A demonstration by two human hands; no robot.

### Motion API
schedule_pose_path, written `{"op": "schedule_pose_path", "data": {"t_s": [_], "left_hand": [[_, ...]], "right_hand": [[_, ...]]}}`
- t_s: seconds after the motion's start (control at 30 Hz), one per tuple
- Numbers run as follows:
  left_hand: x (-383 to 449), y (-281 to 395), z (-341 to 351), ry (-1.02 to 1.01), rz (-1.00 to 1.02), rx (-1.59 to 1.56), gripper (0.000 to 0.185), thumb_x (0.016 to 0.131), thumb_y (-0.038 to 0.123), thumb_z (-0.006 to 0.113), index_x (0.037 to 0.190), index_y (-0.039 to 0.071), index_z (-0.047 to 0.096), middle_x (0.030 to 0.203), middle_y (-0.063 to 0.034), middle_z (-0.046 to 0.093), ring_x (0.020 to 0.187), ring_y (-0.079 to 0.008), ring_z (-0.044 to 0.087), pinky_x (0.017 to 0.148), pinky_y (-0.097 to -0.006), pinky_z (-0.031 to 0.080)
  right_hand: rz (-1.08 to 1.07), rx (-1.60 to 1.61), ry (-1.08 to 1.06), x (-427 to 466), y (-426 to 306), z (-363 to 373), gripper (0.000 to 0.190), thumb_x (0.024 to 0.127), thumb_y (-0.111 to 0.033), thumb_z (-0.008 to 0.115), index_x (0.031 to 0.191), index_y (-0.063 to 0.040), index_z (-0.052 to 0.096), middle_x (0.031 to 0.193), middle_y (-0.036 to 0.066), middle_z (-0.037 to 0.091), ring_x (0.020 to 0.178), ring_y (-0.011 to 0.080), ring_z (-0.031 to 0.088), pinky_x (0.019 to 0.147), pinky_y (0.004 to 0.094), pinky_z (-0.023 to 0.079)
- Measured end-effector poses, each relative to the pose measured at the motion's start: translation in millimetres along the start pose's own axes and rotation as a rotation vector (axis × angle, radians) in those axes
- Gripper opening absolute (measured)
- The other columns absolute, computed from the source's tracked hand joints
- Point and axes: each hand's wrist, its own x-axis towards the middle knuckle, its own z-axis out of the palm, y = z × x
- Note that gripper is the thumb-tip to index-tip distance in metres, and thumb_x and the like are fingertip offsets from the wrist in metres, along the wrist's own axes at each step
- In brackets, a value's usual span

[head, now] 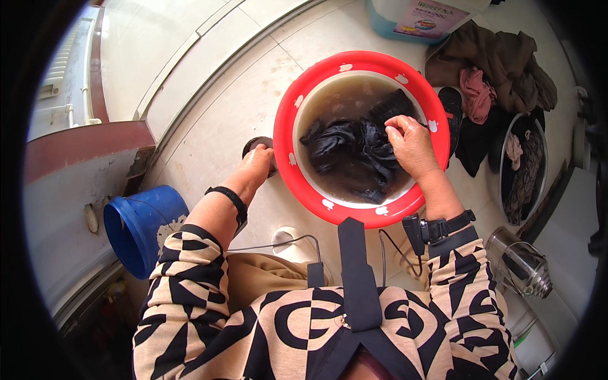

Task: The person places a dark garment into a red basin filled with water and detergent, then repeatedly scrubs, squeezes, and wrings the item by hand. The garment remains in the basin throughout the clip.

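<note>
A red plastic basin [362, 219] with a white inside and white apple shapes on its rim stands on the floor before me. Murky brown water [337, 97] fills much of it, and a soaked black garment [339, 142] lies bunched there. My right hand [412, 145] is over the basin's right side, fingers curled and thumb near the index finger. Whether it pinches any cloth is unclear. Left of the basin, my left hand [259, 164] reaches down at a dark, rounded object [256, 142]. That object is partly hidden by the hand, and so are most of my left fingers.
A blue bucket [142, 223] lies tilted at left. Behind the basin stands a jug of blue liquid [413, 23]. Brown cloth [484, 57], a pink cloth [476, 95] and a black slipper [450, 107] are at right, near a metal tub of laundry [522, 175] and a clear jar [515, 261].
</note>
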Motion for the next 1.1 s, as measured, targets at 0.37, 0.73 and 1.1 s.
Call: {"op": "schedule_pose_path", "data": {"t_s": [0.37,0.73,1.1], "left_hand": [[-22,13,-42,0.054,-0.016,0.098,0.02,0.08,0.002,0.066,0.1,0.001,0.072,0.089,-0.0127,0.073,0.078,-0.0163,0.069,0.071,-0.0312,0.054],[-52,155,-54,-0.102,0.226,-0.242,0.027,0.088,-0.001,0.056,0.111,0.004,0.069,0.091,-0.0145,0.071,0.085,-0.0211,0.068,0.079,-0.0303,0.052],[-23,157,17,0.186,0.579,-0.199,0.035,0.088,-0.007,0.046,0.118,0.0,0.063,0.117,-0.0223,0.064,0.109,-0.0298,0.063,0.095,-0.033,0.048]], "right_hand": [[0.02,0.097,0.002,0,2,1,0.012,0.085,-0.011,0.062,0.093,-0.003,0.066,0.09,0.017,0.067,0.081,0.0315,0.066,0.075,0.0371,0.052],[0.004,0.096,0.019,6,-1,0,0.011,0.085,-0.012,0.061,0.091,-0.004,0.065,0.089,0.017,0.067,0.082,0.0326,0.065,0.076,0.0392,0.051],[-0.203,-0.338,-0.039,-4,12,30,0.035,0.08,-0.026,0.069,0.111,-0.011,0.063,0.107,0.013,0.063,0.105,0.033,0.058,0.09,0.0449,0.047]]}}
